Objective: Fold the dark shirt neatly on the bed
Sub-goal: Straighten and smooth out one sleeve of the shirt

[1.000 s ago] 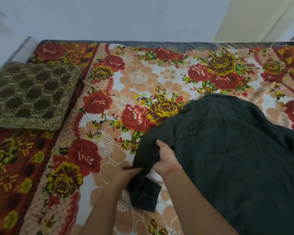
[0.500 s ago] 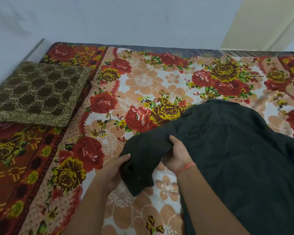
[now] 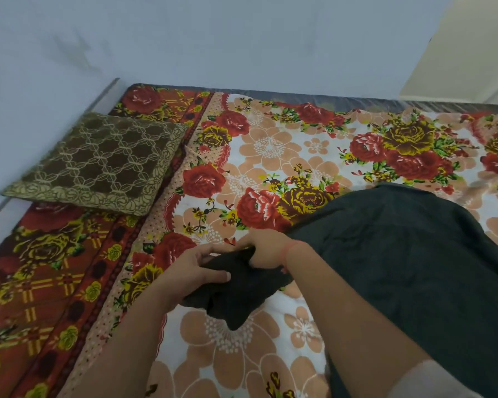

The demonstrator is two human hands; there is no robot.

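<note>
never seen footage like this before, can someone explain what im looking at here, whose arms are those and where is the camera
There is no machine here. The camera sits on a person's head and looks forward and down, so the two bare arms coming in from the bottom belong to the wearer. The surface is a bed covered with a flowered sheet, pushed against a pale wall. A brown patterned cushion lies at the far left. A dark shirt is spread on the right side of the bed. Both hands grip its bunched sleeve: the left hand holds it nearer the loose end, and the right hand, with a red thread at the wrist, holds it closer to the shirt body.
</note>
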